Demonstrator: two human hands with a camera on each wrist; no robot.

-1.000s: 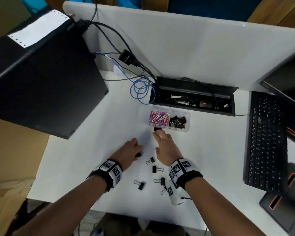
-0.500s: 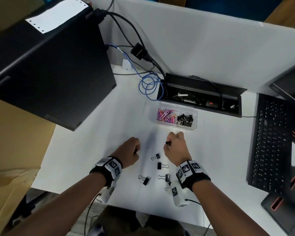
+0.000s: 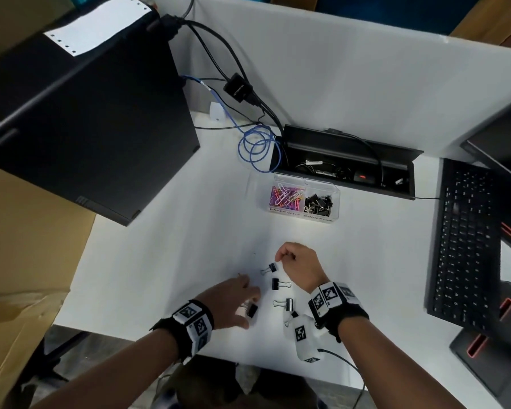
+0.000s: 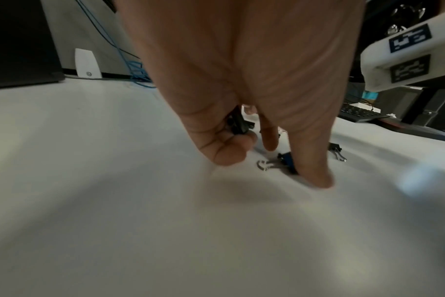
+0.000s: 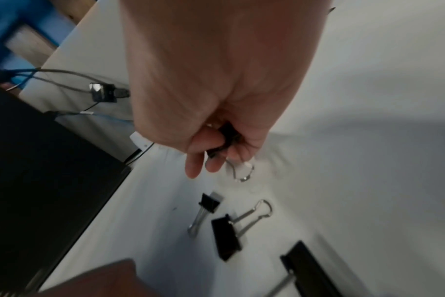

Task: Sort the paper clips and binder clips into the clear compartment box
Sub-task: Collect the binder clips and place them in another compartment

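The clear compartment box (image 3: 335, 192) stands mid-table, with coloured paper clips (image 3: 286, 196) in its left cell and black binder clips (image 3: 319, 202) in its right cell. Several loose binder clips lie near the front edge, among them one (image 3: 270, 268) just below my right hand (image 3: 281, 257). That hand is curled and grips a black binder clip (image 5: 226, 136) in its fingers. My left hand (image 3: 247, 302) keeps a black clip (image 4: 238, 124) tucked in its curled fingers, and its thumb touches another clip (image 4: 285, 160) on the table.
A large black computer case (image 3: 86, 113) fills the left side. Cables (image 3: 257, 149) and an open black cable tray (image 3: 345, 160) lie behind the box. A black keyboard (image 3: 466, 240) sits at the right. A brown cardboard box (image 3: 27, 261) stands off the left edge.
My right hand has drawn back from the box to the loose clips, holding a clip. My left hand has shifted right and nearer, down onto another clip.
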